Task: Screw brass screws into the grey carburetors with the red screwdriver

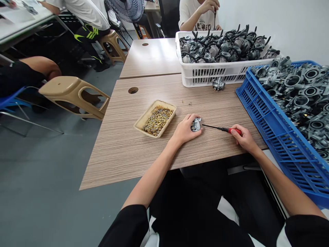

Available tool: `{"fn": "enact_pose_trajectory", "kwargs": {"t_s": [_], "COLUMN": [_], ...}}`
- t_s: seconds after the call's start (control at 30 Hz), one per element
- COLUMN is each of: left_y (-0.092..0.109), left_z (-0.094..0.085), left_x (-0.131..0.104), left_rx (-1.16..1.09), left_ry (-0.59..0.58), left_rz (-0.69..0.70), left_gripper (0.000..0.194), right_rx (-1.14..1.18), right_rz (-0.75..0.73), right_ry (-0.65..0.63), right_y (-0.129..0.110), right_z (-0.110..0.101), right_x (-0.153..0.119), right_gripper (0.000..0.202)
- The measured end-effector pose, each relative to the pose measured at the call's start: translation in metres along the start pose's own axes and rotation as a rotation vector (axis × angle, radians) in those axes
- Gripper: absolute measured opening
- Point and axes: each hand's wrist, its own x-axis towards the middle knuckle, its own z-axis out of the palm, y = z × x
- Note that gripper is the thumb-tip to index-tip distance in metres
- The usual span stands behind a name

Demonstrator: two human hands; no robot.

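My left hand [185,129] is closed around a small grey metal carburetor body [196,125] on the table. In my right hand [244,139] is a screwdriver with a red and black handle [233,131]. Its thin dark shaft points left, and the tip reaches the right side of the carburetor body; whether it sits in a screw is too small to tell. Left of my left hand stands a cream tray [138,125] heaped with small brass-coloured screw-like parts [158,120]. Two tiny loose metal parts [190,103] lie on the table beyond my left hand.
A blue crate [272,120] full of metal carburetor bodies stands at the right. Behind is a white crate [189,73] of carburetors with black hoses, and one carburetor [218,84] lies before it. Across the table sits a person [197,17]. A beige stool [61,87] stands left.
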Motion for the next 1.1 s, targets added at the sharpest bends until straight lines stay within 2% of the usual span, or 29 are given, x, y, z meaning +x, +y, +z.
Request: {"fn": "enact_pose_trajectory", "kwargs": {"t_s": [1.1], "left_y": [0.0005], "left_z": [-0.0005], "left_x": [0.0000], "left_rx": [-0.018], "left_ry": [-0.005], "left_rz": [0.001], "left_gripper": [0.043], "right_rx": [-0.040], "right_rz": [-0.006], "right_ry": [0.004], "right_y": [-0.0041], "right_z": [-0.0001], "right_x": [-0.0002], "right_gripper": [0.044]}}
